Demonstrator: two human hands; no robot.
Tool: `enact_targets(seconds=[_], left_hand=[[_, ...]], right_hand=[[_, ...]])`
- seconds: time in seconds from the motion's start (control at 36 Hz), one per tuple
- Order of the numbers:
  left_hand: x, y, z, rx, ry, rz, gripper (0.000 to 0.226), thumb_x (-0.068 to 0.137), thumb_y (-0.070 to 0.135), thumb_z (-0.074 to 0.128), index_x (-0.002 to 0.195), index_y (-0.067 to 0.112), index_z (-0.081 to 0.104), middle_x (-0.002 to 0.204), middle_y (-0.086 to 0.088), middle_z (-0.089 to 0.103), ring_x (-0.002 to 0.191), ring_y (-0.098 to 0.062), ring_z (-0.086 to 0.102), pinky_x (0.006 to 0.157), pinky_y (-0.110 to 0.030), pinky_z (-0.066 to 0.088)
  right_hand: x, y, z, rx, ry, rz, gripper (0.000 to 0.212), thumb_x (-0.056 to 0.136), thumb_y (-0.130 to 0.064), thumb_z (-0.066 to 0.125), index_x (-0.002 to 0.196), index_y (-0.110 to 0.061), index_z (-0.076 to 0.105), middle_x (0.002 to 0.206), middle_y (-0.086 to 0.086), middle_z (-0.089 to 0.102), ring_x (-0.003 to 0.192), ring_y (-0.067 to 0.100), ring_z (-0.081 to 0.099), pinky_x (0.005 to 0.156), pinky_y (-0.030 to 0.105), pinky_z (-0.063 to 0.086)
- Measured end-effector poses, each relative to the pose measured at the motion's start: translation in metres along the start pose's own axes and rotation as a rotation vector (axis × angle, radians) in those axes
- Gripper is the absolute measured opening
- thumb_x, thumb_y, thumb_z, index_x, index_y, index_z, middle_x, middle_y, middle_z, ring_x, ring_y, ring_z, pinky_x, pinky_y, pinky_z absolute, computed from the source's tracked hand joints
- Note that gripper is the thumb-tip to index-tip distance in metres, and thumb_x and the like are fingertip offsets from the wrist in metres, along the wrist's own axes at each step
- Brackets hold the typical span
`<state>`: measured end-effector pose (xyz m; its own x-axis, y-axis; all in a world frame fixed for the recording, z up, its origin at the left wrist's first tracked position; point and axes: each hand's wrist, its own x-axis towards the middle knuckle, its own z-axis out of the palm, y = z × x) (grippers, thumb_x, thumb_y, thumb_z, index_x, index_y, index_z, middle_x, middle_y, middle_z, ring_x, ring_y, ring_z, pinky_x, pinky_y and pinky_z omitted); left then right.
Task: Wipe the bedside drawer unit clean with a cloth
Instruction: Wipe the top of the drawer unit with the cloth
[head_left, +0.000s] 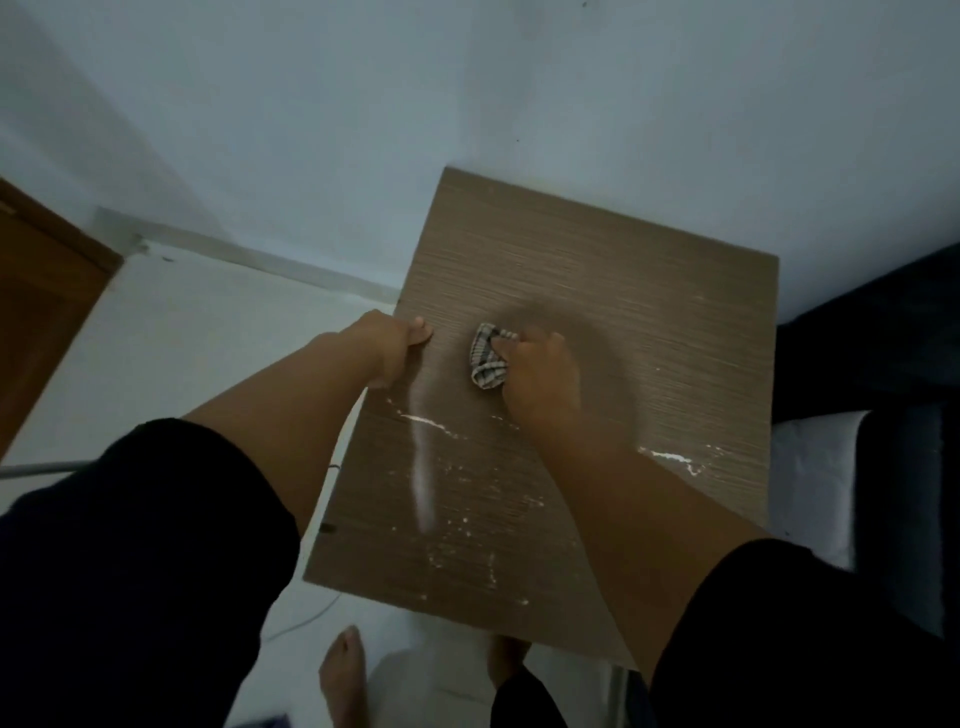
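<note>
The bedside drawer unit (597, 291), a brown wood-grain top set against the wall, bears white streaks and specks across its near half, while the right hand (537, 371) grips a bunched checked cloth (485, 358) mid-surface and the left hand (400, 343) clasps its left edge.

Home bedroom, bedside unit (597, 291), bed (815, 478), door (41, 312)

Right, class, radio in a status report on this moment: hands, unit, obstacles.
Left hand gripping the unit's left edge. Right hand clutching the bunched cloth on the drawer unit top. White smears on near half. Nothing in the way.
</note>
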<state>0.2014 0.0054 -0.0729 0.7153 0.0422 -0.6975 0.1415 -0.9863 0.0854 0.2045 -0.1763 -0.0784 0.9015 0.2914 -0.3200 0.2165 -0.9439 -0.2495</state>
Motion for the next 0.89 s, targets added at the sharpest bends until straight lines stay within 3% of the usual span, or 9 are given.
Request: enact_targets(seconds=[0.17, 0.31, 0.58, 0.72, 0.83, 0.89], left_hand=[[-0.003, -0.028, 0.002, -0.102, 0.124, 0.119, 0.054, 0.099, 0.008, 0.034, 0.15, 0.026, 0.029, 0.146, -0.014, 0.043, 0.13, -0.031, 0.043, 0.106, -0.034, 0.036], [-0.008, -0.045, 0.017, -0.253, 0.179, 0.152, 0.058, 0.099, 0.003, 0.031, 0.152, 0.026, 0.022, 0.151, -0.013, 0.037, 0.137, -0.032, 0.038, 0.11, -0.034, 0.033], [-0.035, -0.076, 0.038, -0.188, 0.061, 0.189, 0.059, 0.1, 0.006, 0.033, 0.153, 0.024, 0.015, 0.152, -0.014, 0.035, 0.138, -0.028, 0.036, 0.11, -0.029, 0.031], [-0.051, -0.076, 0.056, -0.058, 0.018, 0.243, 0.072, 0.096, 0.005, 0.044, 0.154, 0.017, 0.003, 0.161, -0.009, 0.01, 0.145, -0.028, 0.024, 0.118, -0.032, 0.023], [-0.062, -0.066, 0.066, 0.088, 0.059, 0.247, 0.082, 0.092, 0.002, 0.053, 0.154, 0.014, 0.0, 0.161, -0.006, -0.007, 0.148, -0.029, 0.005, 0.12, -0.039, 0.02], [-0.066, -0.065, 0.074, 0.094, 0.084, 0.239, 0.078, 0.093, -0.003, 0.048, 0.154, 0.015, 0.002, 0.161, -0.002, -0.01, 0.149, -0.026, -0.002, 0.12, -0.041, 0.018]], right_hand=[[-0.001, -0.042, 0.013, -0.016, 0.009, -0.034, 0.039, 0.097, -0.014, 0.042, 0.133, -0.025, 0.052, 0.127, 0.006, 0.051, 0.116, 0.028, 0.042, 0.09, 0.035, 0.043], [-0.005, -0.078, 0.027, -0.045, 0.001, -0.088, 0.041, 0.093, -0.029, 0.056, 0.134, -0.028, 0.051, 0.127, 0.003, 0.051, 0.117, 0.027, 0.042, 0.092, 0.035, 0.043], [-0.054, -0.12, 0.068, -0.003, 0.037, -0.155, 0.039, 0.094, -0.02, 0.051, 0.132, -0.025, 0.054, 0.126, 0.004, 0.055, 0.111, 0.027, 0.045, 0.087, 0.034, 0.043], [-0.092, -0.133, 0.085, 0.057, 0.086, -0.167, 0.034, 0.08, -0.011, 0.068, 0.114, -0.018, 0.07, 0.103, 0.011, 0.066, 0.093, 0.035, 0.056, 0.07, 0.033, 0.046], [-0.119, -0.137, 0.092, 0.042, 0.034, -0.211, 0.038, 0.079, -0.016, 0.07, 0.117, -0.02, 0.068, 0.107, 0.008, 0.064, 0.099, 0.035, 0.052, 0.068, 0.033, 0.045], [-0.131, -0.137, 0.097, 0.041, 0.016, -0.229, 0.04, 0.068, -0.017, 0.08, 0.107, -0.021, 0.073, 0.098, 0.007, 0.067, 0.09, 0.034, 0.057, 0.061, 0.031, 0.049]])
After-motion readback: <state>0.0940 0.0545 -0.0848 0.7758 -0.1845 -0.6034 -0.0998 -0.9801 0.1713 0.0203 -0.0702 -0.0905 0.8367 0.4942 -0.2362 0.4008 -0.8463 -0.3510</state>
